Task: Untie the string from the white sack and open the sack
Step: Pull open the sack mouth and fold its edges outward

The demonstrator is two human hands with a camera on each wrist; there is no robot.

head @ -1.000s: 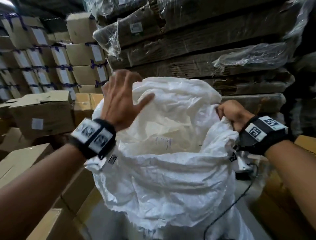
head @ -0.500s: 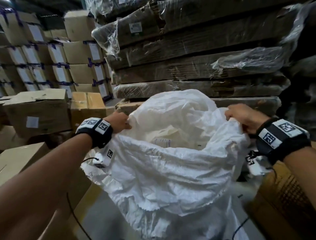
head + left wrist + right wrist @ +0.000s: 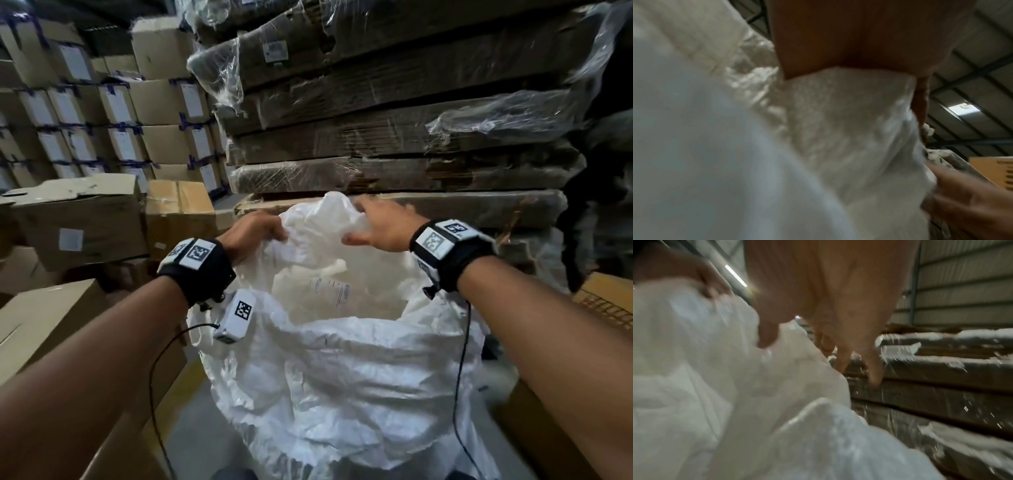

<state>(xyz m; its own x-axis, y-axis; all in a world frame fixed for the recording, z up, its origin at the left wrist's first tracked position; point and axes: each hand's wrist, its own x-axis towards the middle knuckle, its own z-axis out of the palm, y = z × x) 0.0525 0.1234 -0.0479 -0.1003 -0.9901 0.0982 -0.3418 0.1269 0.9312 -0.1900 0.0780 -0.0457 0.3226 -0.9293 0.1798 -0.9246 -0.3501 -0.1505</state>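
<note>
Both hands' grip on open white sack; left hand, right hand.

Warehouse interior, dimly lit. Left: stacked labelled cartons with purple tape, and loose boxes in front of them. Centre and right: flat cardboard bundles wrapped in clear film, piled high. Below: grey floor. Overhead: dark roof beams and one bright skylight.
</note>
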